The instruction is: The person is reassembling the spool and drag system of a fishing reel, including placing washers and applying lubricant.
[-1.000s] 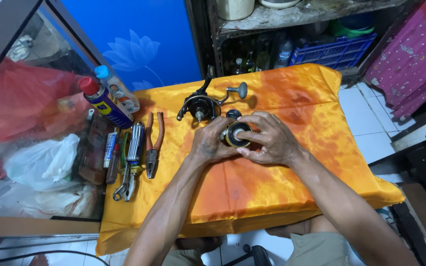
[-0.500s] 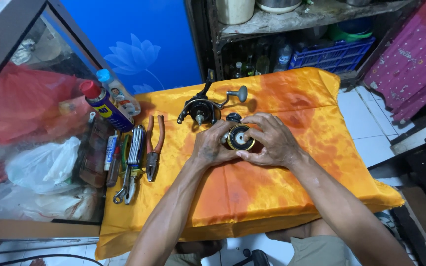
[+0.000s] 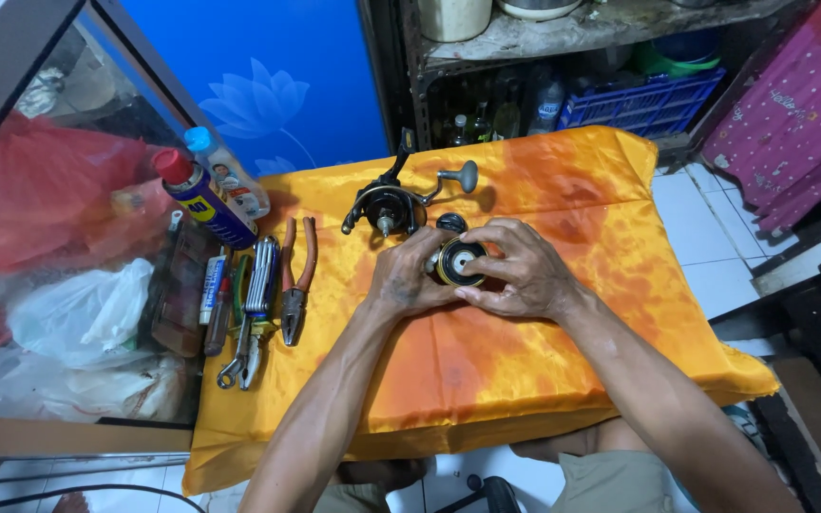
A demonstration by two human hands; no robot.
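Left hand: the left hand (image 3: 409, 281) rested on the orange cloth (image 3: 563, 351), its fingers curled round the left side of the spool (image 3: 458, 261), gripping it.
Right hand: the right hand (image 3: 515, 271) closed over the same spool from the right and from above, fingers arched across its top and thumb pressed beneath, so both hands held it together.
Spool: a round black spool with a gold rim and a pale centre, sitting between the two hands near the middle of the cloth; whether it touched the cloth could not be told.
Reel body: the black fishing reel body (image 3: 390, 204) with its crank handle lay on the cloth just beyond the hands, apart from the spool.
Small cap: a small dark round cap (image 3: 450, 223) lay just beyond the spool, beside the right hand's fingertips.
Pliers: pliers (image 3: 295, 280) with reddish-orange handles lay on the cloth's left part, jaws toward the person.
Other tools: a metal multi-tool (image 3: 258, 285) and a screwdriver (image 3: 219, 318) lay side by side left of the pliers.
Spray can: a blue spray can (image 3: 200, 198) with a red cap leaned at the cloth's far left corner, a small bottle (image 3: 230, 180) with a blue cap just behind it.
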